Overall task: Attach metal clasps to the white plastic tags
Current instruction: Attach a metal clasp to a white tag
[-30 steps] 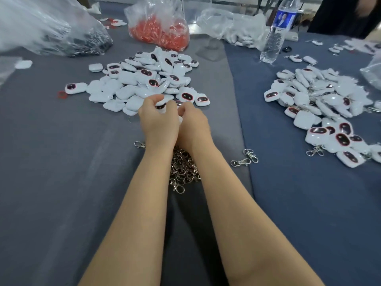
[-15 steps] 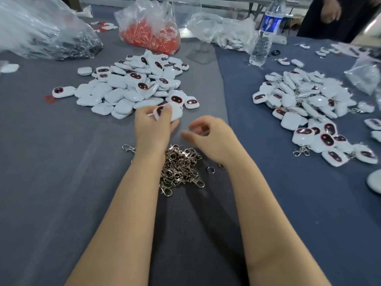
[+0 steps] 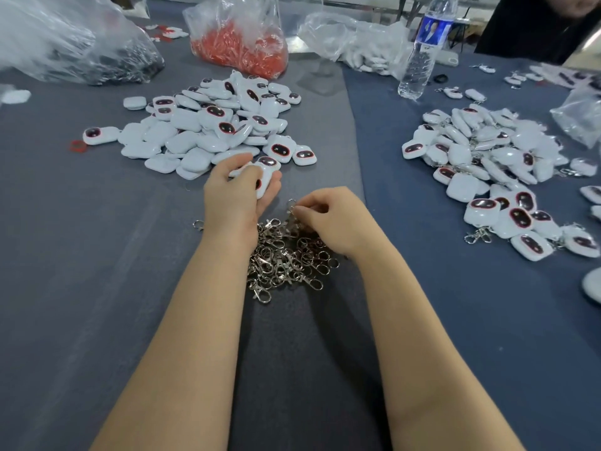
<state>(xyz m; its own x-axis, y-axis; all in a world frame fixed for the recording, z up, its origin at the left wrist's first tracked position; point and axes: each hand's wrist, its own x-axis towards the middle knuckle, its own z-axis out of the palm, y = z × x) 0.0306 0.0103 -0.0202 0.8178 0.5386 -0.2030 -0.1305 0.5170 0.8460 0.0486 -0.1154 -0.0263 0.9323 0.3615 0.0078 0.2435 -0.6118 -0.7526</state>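
My left hand (image 3: pixel 235 196) grips a tag (image 3: pixel 267 178); my right hand (image 3: pixel 331 219), beside it a second ago, now pinches a clasp (image 3: pixel 291 205), ready for joining.

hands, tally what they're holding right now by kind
white plastic tag: 1, held in the left hand
metal clasp: 1, pinched by the right hand just above the clasp pile
total: 2
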